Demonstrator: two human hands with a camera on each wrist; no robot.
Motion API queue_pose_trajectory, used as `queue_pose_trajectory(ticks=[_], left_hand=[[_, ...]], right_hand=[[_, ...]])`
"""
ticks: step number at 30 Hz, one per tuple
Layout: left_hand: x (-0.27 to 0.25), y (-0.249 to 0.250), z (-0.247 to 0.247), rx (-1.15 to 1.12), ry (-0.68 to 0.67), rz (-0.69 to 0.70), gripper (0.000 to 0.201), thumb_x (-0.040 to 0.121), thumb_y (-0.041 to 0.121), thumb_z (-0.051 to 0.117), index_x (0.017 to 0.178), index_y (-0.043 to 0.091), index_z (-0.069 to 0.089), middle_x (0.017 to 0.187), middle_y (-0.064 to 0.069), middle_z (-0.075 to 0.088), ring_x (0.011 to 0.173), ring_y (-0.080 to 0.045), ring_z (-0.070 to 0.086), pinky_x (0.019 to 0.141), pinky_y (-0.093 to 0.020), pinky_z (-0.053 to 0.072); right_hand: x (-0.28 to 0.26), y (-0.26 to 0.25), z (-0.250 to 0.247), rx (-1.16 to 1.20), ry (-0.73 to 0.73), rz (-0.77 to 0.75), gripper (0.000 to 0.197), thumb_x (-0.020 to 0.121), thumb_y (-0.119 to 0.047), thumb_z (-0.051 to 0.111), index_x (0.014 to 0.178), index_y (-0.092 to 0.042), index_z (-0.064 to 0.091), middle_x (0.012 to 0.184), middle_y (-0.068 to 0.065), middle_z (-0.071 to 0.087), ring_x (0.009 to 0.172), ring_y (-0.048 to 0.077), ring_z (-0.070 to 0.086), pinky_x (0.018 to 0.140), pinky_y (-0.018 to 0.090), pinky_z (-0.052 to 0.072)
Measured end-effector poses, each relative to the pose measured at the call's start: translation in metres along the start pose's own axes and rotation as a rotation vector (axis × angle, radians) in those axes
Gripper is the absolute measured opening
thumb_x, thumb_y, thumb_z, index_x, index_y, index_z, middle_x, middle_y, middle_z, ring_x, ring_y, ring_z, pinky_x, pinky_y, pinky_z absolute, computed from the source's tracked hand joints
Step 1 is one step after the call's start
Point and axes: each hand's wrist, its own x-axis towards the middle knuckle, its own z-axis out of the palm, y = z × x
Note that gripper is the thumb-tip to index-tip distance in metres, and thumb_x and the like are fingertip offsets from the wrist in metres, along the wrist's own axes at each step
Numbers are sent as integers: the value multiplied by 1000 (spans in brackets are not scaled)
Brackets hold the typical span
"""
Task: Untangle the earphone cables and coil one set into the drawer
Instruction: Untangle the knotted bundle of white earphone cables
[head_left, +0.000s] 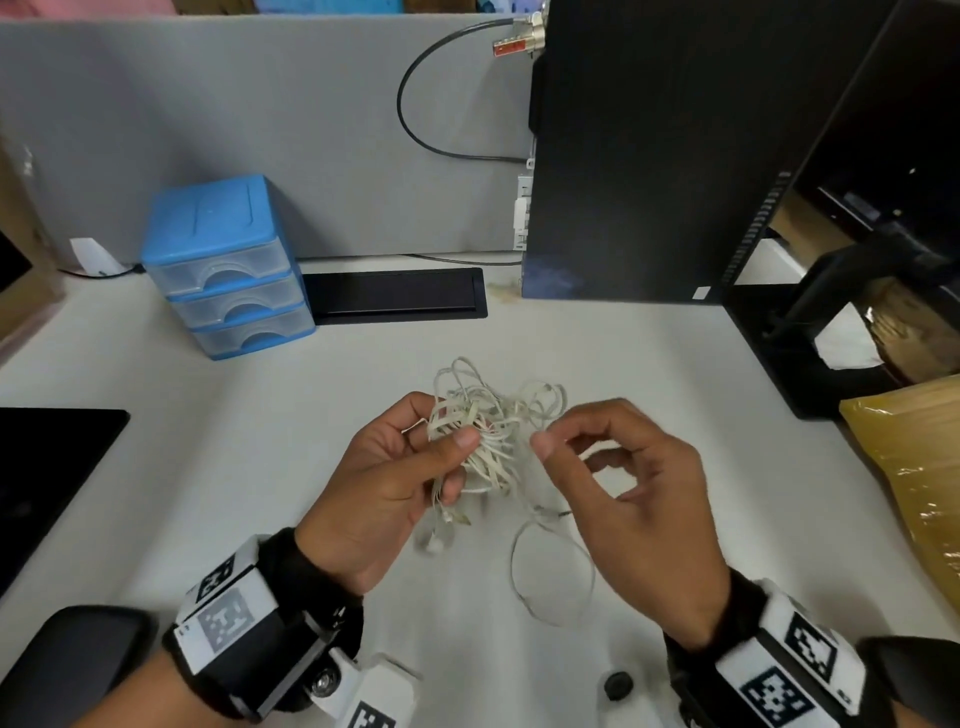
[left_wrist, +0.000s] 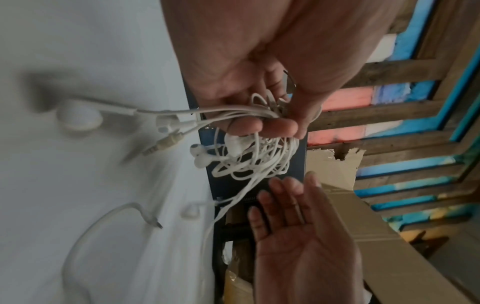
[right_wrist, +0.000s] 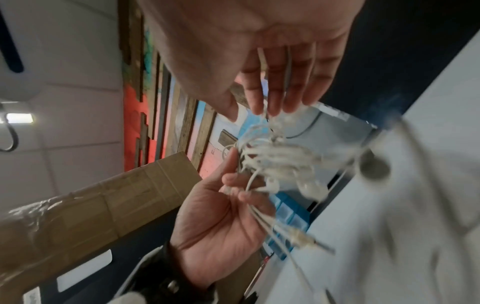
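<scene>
I see a ball of thin white earphone cables (head_left: 485, 436) held just above the pale surface (head_left: 311, 426), in front of a small blue set of drawers (head_left: 228, 270) that stands well apart at the back with all three drawers closed. My left hand (head_left: 395, 478) is curled round the near side of the tangle, thumb pressed on top. My right hand (head_left: 623, 478) sits just beside the tangle; its thumb and forefinger are drawn together at the edge of the cables, but I cannot tell whether they actually pinch a strand.

I judge the cables to be very light, limp and springy, so loops will slip and re-knot if tugged. The joints at the earbuds and plugs look like the delicate parts. Better to hold the ball loosely and follow one free end, drawing it out through the loops by the cord near a plug.

The head view alone shows the drawers and a loose loop (head_left: 550, 577) trailing on the surface nearer to me than the tangle. The left wrist view shows what it hides: an earbud (left_wrist: 78, 118) and a metal plug (left_wrist: 161, 146) hanging free from under my fingers (left_wrist: 262, 127), and a second plug end (left_wrist: 155, 223) below. The right wrist view is blurred, but shows my right fingers (right_wrist: 275, 82) nearly straight above the cables.
</scene>
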Motion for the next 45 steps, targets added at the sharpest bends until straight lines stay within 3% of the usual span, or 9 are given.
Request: queue_pose_trajectory(ticks=[4, 10, 19, 25, 29, 33, 37, 42, 45], left_hand=[[-3, -5, 4, 152, -42, 15, 20, 69, 24, 78, 81, 16, 63, 82, -10, 66, 54, -19, 43, 49, -23, 41], [-4, -9, 5, 244, -14, 5, 31, 64, 26, 82, 83, 11, 63, 78, -11, 65, 60, -23, 41, 48, -25, 38], [2, -13, 0, 347, 231, 51, 37, 70, 14, 86, 87, -3, 57, 81, -17, 65, 45, -12, 42, 44, -19, 40], [4, -13, -3, 378, 263, 41, 25, 74, 5, 82, 80, 7, 57, 76, -10, 66, 48, -12, 47, 45, -20, 39], [4, -15, 1, 383, 240, -5, 27, 70, 11, 84, 77, 9, 58, 72, -7, 64, 44, -14, 44, 44, -20, 38], [7, -10, -4, 355, 206, -82, 18, 78, 6, 76, 77, 8, 59, 62, -5, 60, 44, -16, 46, 44, -21, 36], [6, -11, -7, 377, 194, -133, 25, 65, 13, 84, 75, 12, 61, 68, -7, 66, 56, -19, 53, 52, -25, 42], [5, -10, -3, 356, 160, -160, 31, 59, 16, 84, 81, 10, 62, 69, -8, 68, 51, -17, 54, 47, -23, 41], [3, -8, -1, 353, 95, -164, 38, 61, 17, 89, 87, 8, 64, 78, -11, 72, 55, -14, 57, 52, -24, 39]], right_hand=[[9, 7, -10, -285, -110, -259, 17, 85, -25, 71, 102, -22, 76, 91, -11, 61, 86, 12, 58, 75, 15, 42], [7, 14, -10, -351, -275, -274, 9, 89, -23, 64, 88, -22, 73, 83, -14, 58, 81, 7, 55, 70, 17, 42], [19, 2, -16, 266, -307, 170, 1, 87, -8, 62, 88, -7, 61, 65, -2, 57, 57, 9, 47, 57, 18, 39], [24, 14, -21, -180, -94, -11, 17, 83, -12, 75, 76, -23, 64, 52, -5, 39, 50, 9, 36, 54, 23, 35], [25, 17, -16, 19, -17, 108, 34, 91, -29, 67, 67, -6, 64, 58, 13, 48, 61, 18, 44, 62, 22, 38], [30, 23, -13, 354, -1, 405, 28, 94, 0, 52, 69, -2, 64, 62, -5, 62, 78, 16, 54, 72, 22, 45], [34, 23, -20, 353, 2, 239, 25, 85, 14, 58, 79, -8, 68, 64, 8, 63, 61, 18, 55, 66, 22, 46], [28, 15, -21, 181, -259, 140, 8, 75, -11, 82, 74, -13, 75, 47, 18, 38, 43, 23, 27, 49, 30, 26], [26, 19, -20, 121, -248, 159, 36, 67, -48, 82, 68, -13, 76, 63, 35, 60, 61, 46, 64, 61, 36, 43]])
